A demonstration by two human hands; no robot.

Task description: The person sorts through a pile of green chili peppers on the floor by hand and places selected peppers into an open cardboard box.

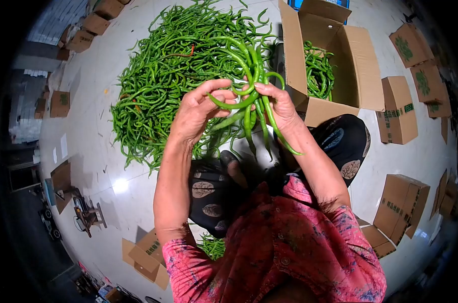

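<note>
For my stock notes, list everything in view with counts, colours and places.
Held peppers: several, green, between the hands
Large pepper pile: uncountable, green, floor ahead
Red pepper: at least one, red, on that pile
Open box: one, brown, ahead right
Boxed peppers: uncounted, green, inside it
Small pepper heap: uncounted, green, lower left of view
Other boxes: at least ten, brown, around the room
Blue object: one, blue, behind the open box
Papers: two, white, floor left
Floor: one, pale grey, throughout
Trousers: one pair, dark, leaf-patterned, centre
Shirt: one, pink-red patterned, bottom
Left hand: one, bare, at the held peppers
Right hand: one, bare, gripping them
</note>
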